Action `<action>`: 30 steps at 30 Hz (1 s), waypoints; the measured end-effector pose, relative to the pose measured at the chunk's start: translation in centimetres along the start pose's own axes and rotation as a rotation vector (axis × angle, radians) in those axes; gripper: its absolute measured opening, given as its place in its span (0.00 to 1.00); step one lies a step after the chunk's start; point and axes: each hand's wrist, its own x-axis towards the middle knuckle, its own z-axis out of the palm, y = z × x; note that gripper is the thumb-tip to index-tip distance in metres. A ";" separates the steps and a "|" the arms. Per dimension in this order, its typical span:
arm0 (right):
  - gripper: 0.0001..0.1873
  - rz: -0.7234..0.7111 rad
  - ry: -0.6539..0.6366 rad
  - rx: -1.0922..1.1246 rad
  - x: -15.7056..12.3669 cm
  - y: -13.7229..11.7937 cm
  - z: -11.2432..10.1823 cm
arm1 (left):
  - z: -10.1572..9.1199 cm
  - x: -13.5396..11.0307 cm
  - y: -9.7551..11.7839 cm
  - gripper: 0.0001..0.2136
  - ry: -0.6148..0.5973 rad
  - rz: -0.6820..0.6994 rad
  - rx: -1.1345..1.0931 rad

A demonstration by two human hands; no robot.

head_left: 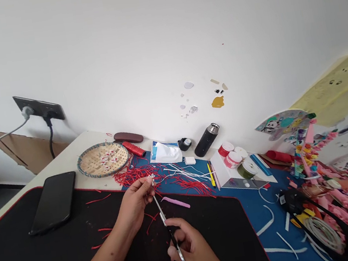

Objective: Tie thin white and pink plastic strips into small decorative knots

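Above the black mat (pixel 215 233), my left hand (pixel 138 195) pinches a small white knotted cord (pixel 151 177), whose loops stick up past the fingertips. My right hand (pixel 191 245), lower and to the right, is closed around a slim black-and-silver tool (pixel 171 235). Its thin, pale front end points up toward the left fingers; I cannot tell its exact kind or whether it touches the cord. A pair of purple tweezers (pixel 176 202) lies on the mat just beyond my hands. Red cord pieces (pixel 135 174) are heaped behind the left hand.
A woven basket (pixel 84 163) with small red-and-white pieces, a phone (pixel 54 201) and a red thread spool (pixel 134 148) lie to the left. Behind stand a black flask (pixel 206 140) and ribbon spools (pixel 247 167). Cables (pixel 323 234) and pink paper crafts (pixel 346 209) crowd the right.
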 end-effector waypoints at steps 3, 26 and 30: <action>0.42 -0.028 0.005 0.091 -0.5 -0.3 -0.2 | -0.4 0.4 -0.2 0.20 0.043 -0.010 -0.047; 0.45 -0.169 0.007 0.188 -0.5 0.0 0.4 | -0.4 0.4 -0.7 0.19 0.035 -0.077 -0.024; 0.47 -0.192 0.021 0.192 -0.2 -0.3 0.5 | -0.2 0.2 -0.7 0.18 0.004 -0.083 0.003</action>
